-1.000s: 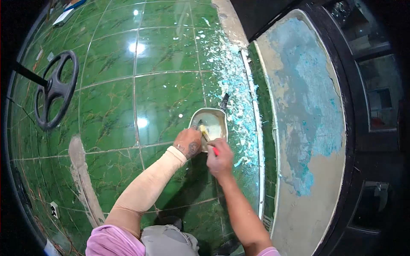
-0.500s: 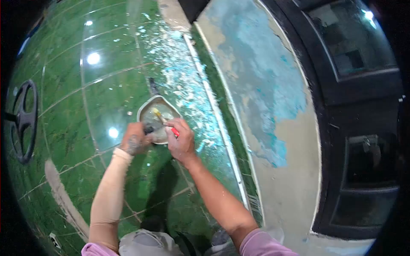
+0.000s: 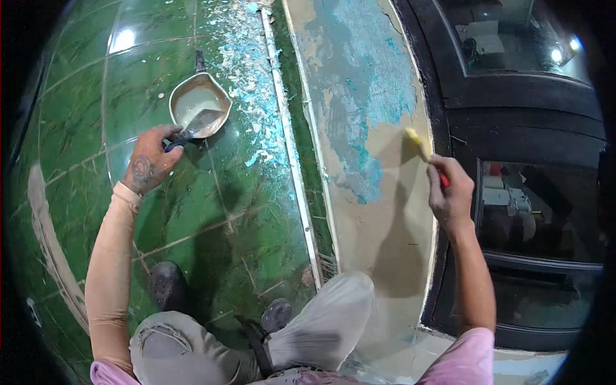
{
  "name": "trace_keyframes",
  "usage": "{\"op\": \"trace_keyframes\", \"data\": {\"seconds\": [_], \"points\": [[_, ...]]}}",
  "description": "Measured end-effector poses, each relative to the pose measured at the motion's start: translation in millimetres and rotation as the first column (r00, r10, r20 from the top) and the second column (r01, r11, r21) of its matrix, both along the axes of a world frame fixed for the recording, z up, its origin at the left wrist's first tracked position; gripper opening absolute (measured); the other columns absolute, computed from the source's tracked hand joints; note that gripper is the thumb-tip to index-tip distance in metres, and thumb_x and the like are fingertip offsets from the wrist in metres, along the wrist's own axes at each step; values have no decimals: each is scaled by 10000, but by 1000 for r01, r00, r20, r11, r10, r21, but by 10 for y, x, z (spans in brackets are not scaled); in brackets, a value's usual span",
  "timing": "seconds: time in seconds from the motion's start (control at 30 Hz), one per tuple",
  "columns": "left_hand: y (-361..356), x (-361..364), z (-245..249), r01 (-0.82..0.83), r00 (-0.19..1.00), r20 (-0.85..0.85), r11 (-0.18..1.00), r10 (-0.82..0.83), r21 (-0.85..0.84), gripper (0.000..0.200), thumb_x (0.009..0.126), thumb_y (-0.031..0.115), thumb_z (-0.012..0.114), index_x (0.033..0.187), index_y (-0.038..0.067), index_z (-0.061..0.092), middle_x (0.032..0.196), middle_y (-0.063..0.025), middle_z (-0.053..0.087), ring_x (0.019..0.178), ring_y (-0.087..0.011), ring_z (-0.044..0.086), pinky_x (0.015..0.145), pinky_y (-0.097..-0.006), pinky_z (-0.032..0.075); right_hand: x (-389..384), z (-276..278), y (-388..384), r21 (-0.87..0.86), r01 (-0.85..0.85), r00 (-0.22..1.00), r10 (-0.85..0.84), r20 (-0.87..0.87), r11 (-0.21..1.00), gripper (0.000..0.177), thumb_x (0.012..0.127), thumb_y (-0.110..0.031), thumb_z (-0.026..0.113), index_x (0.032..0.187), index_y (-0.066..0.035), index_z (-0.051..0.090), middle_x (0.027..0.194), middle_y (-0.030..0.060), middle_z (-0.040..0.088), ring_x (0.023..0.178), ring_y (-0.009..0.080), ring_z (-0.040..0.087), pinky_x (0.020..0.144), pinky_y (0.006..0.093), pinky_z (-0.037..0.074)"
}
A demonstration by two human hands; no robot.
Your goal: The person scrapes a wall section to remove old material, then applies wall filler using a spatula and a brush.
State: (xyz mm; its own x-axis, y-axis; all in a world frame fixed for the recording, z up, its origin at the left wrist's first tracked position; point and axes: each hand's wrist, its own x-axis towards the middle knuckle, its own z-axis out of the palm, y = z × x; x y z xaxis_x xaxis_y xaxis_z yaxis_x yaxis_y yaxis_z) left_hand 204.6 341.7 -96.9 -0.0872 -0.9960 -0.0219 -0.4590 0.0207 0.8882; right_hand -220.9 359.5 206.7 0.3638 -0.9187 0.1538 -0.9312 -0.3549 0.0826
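The right hand (image 3: 451, 196), closed round a brush (image 3: 420, 147), has left the pan (image 3: 172, 101) and now presses its bristles to the wall (image 3: 391, 224), well right of the pan. The left hand (image 3: 149, 168) grips a scraper (image 3: 199, 122), blade inside the pan.

green tiled floor (image 3: 77, 96) | paint flakes (image 3: 246, 54) strewn on it | black window frame (image 3: 526, 128) at right

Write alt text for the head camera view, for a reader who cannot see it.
A crouching person's right hand holds a yellow-bristled paintbrush against a wall with peeling blue paint. The left hand holds a putty knife resting in a pan of pale paste on the green tiled floor.
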Motion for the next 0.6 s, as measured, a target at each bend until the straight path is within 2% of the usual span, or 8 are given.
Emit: {"op": "trace_keyframes", "data": {"seconds": [0.1, 0.2, 0.23, 0.3, 0.4, 0.47, 0.53, 0.6], "points": [[445, -54, 316, 2, 996, 83, 983, 14, -185, 380, 787, 126, 640, 1150, 16, 642, 985, -141, 655, 826, -227, 624, 761, -335, 521, -203, 47, 662, 425, 234, 954, -122, -275, 874, 103, 813, -7, 558, 916, -14, 558, 816, 253, 610, 795, 440, 629, 678, 481, 505], [772, -23, 466, 17, 998, -68, 1000, -19, -24, 373, 793, 115, 634, 1154, 21, 640, 982, -144, 649, 836, -238, 623, 775, -339, 523, -388, 98, 983, 643, 325, 906, -34, -421, 693, 120, 796, -43, 566, 902, 12, 563, 877, 269, 634, 853, 462, 628, 744, 496, 517], [857, -17, 493, 9, 1000, -15, 998, -9, -60, 371, 795, 111, 633, 1154, 19, 640, 979, -141, 650, 827, -232, 624, 764, -333, 525, -222, 198, 840, 619, 370, 900, -101, -425, 693, 99, 783, -34, 593, 859, 22, 564, 873, 274, 636, 851, 455, 633, 734, 487, 522], [1025, -9, 498, 5, 995, 97, 991, 8, -134, 368, 800, 103, 631, 1156, 15, 639, 974, -136, 651, 808, -219, 627, 742, -321, 529, -169, 328, 383, 392, 48, 981, 32, -193, 919, 66, 833, -38, 594, 815, 18, 564, 710, 228, 614, 640, 394, 618, 591, 421, 497], [1208, 3, 595, -36, 995, -91, 999, 33, -34, 366, 806, 91, 629, 1160, -1, 635, 956, -110, 651, 729, -174, 621, 653, -292, 529, 37, 313, -59, 99, -21, 1000, 22, -9, 995, 57, 869, -33, 592, 831, -5, 560, 724, 221, 589, 628, 349, 610, 557, 384, 466], [1315, 49, 506, -77, 983, -166, 996, 83, 41, 369, 809, 82, 625, 1166, -9, 631, 952, -93, 647, 691, -143, 612, 590, -273, 516, -230, 50, 204, 209, -75, 978, 113, -176, 975, 34, 829, 17, 571, 852, -8, 570, 790, 237, 612, 702, 377, 633, 611, 427, 487], [1434, 70, 460, -96, 969, -217, 989, 118, 110, 374, 810, 77, 623, 1172, -15, 627, 949, -83, 644, 663, -123, 606, 542, -260, 505, -638, -358, 828, 556, 227, 956, -74, -285, 799, 68, 808, -8, 553, 873, -10, 574, 837, 251, 620, 755, 418, 630, 686, 473, 497], [1513, 172, 519, -107, 966, -218, 984, 137, 144, 381, 809, 76, 622, 1178, -18, 623, 948, -80, 642, 645, -114, 604, 508, -252, 495, -809, -550, 1249, 712, 143, 923, 168, -346, 687, 118, 842, -89, 527, 905, -12, 590, 840, 263, 628, 792, 441, 622, 733, 493, 496]]}}
